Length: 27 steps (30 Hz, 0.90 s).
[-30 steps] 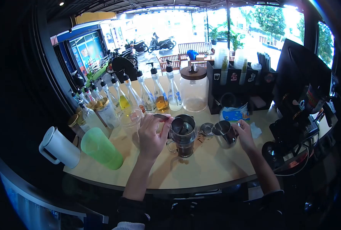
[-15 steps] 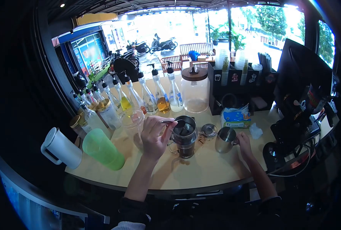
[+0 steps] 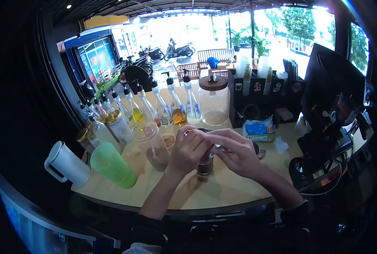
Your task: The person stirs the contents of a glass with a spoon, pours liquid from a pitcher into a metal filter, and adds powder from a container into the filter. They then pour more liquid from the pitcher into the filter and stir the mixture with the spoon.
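Fingers of my left hand and right hand curl shut over the small clear glass mug at twelve o'clock: fragile, slick, hold low.

Curved wooden counter; bright open shopfront, motorbikes outside; ceiling perhaps corrugated.

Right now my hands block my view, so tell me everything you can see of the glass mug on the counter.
The glass mug stands upright on the tan counter, clear-walled, with dark liquid in its bottom. The left hand and right hand meet over its top and hide the upper half; what they grip there cannot be told. No handle shows.
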{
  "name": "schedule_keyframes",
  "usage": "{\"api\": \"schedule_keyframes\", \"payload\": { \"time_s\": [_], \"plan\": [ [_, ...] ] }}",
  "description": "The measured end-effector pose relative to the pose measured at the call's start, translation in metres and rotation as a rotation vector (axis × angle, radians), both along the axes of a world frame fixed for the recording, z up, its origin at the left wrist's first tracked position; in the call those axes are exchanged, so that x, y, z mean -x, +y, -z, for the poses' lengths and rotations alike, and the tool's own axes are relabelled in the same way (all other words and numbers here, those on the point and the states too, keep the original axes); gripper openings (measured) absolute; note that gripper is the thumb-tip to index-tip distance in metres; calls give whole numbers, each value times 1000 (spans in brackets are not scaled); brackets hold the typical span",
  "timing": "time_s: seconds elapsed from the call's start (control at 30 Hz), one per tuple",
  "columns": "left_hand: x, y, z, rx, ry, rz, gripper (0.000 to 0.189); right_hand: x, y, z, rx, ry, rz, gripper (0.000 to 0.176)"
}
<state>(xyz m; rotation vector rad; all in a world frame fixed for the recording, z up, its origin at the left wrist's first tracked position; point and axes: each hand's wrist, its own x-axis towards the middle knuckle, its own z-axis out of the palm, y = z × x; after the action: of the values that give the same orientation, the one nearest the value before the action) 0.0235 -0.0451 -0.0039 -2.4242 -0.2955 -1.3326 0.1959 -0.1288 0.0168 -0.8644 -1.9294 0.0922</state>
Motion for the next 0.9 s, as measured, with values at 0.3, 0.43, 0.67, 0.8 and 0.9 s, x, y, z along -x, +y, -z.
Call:
{"api": "schedule_keyframes", "payload": {
  "time_s": [0.3,0.43,0.67,0.8,0.9],
  "plan": [
    [19,20,13,464,-66,-160,84,0,16,11,-122,43,59,19],
    [17,31,26,592,54,-254,93,1,20,25,-143,-44,73,26],
    [15,36,32,739,15,-176,83,6,34,48,-232,-185,98,31],
    [18,45,33,788,-117,-25,79,7,33,48,-139,1,-107,22],
    [19,42,28,813,-180,121,79,4,33,44,-181,64,-69,18]
  ]
}}
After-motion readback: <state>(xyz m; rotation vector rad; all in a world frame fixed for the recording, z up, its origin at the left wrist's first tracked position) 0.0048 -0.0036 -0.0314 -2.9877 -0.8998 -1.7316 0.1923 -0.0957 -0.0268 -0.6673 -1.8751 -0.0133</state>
